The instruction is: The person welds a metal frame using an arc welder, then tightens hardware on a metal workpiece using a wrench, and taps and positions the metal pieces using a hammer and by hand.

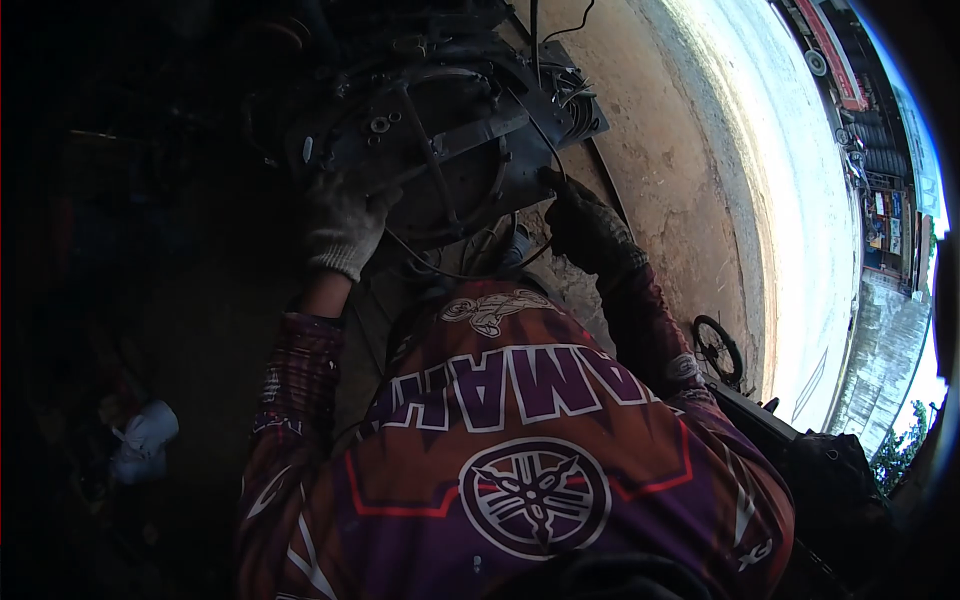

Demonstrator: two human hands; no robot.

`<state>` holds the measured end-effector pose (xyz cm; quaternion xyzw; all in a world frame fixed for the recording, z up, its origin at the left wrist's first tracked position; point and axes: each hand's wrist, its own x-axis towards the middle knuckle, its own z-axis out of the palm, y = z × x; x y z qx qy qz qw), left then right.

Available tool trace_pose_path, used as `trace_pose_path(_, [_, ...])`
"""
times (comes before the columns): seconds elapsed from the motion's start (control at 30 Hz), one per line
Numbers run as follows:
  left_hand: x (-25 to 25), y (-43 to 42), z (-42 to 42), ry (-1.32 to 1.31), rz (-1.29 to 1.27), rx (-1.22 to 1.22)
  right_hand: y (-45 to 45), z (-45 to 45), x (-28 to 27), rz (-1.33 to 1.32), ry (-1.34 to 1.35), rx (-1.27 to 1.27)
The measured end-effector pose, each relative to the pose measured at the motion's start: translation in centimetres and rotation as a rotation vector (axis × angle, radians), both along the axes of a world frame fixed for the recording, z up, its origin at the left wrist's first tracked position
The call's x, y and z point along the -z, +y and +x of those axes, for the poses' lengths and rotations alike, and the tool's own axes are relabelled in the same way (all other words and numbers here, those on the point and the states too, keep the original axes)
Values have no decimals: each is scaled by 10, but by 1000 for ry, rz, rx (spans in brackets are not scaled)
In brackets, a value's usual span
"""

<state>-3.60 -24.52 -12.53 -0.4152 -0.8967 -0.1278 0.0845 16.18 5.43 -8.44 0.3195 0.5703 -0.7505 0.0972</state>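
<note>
My left hand (pixel 345 225), in a pale knitted glove, is closed at the near left edge of a dark metal work surface (pixel 390 150). A thin dark cable (pixel 455 274) comes out beside its palm and sags in a curve toward my right hand (pixel 592 228). That hand wears a dark, soiled glove, and its fingers are closed around the cable near the right edge of the surface. From there the cable bends upward over the metal. Curved bars (pixel 425 135) and a few small rings (pixel 380 124) lie on the surface. Deep shadow hides most of my left fingers.
A coil of dark cable (pixel 583 118) sits at the surface's right corner. Dirt ground (pixel 670 150) stretches along the right, with a small wheel (pixel 718 350) lower down. A dark bag (pixel 830 475) is at lower right, and a pale object (pixel 148 440) shows in shadow at left.
</note>
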Motion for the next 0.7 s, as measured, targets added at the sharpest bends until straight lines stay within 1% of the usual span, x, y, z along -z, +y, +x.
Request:
trace_pose_path(0.03, [0,0,-1,2,-3,4,0,0,2,127,35,-49])
trace_pose_path(0.07, [0,1,-1,-50,36,-20,-1,0,3,255,70,-97])
trace_pose_path(0.1, [-2,2,-3,-100,76,-45,-2,2,6,255,75,-93])
trace_pose_path(0.17, [-5,2,-1,-52,55,-42,-3,2,12,20,20,22])
trace_pose_path(0.23, [-7,1,-1,-12,30,-39,-5,0,8,24,10,7])
trace_pose_path(0.3, [-9,2,-6,-142,165,1,-4,0,5,27,-7,-3])
trace_pose_path(0.33, [-10,1,-8,-143,163,4,-1,-1,5,99,45,-75])
trace_pose_path(0.37, [-12,0,-10,-229,172,-9,1,-3,5,171,97,-149])
trace_pose_path(0.4, [-14,-1,-12,-314,181,-22,3,-7,5,170,97,-147])
trace_pose_path(0.43, [-16,0,-12,-314,178,-20,2,-13,7,119,97,-146])
trace_pose_path(0.5, [-21,3,-13,-334,81,-162,2,-15,12,67,102,-139])
trace_pose_path(0.53, [-17,2,-13,-328,82,-164,1,-17,14,181,160,-190])
trace_pose_path(0.6, [-6,-1,-13,-135,150,-56,3,-19,15,295,222,-245])
trace_pose_path(0.63, [-10,-1,-13,-133,149,-57,1,-20,4,208,119,-191])
trace_pose_path(0.67, [-13,-1,-12,-207,146,-63,-1,-20,-3,119,14,-132])
trace_pose_path(0.7, [-17,1,-12,-283,145,-66,0,-20,-6,118,13,-127])
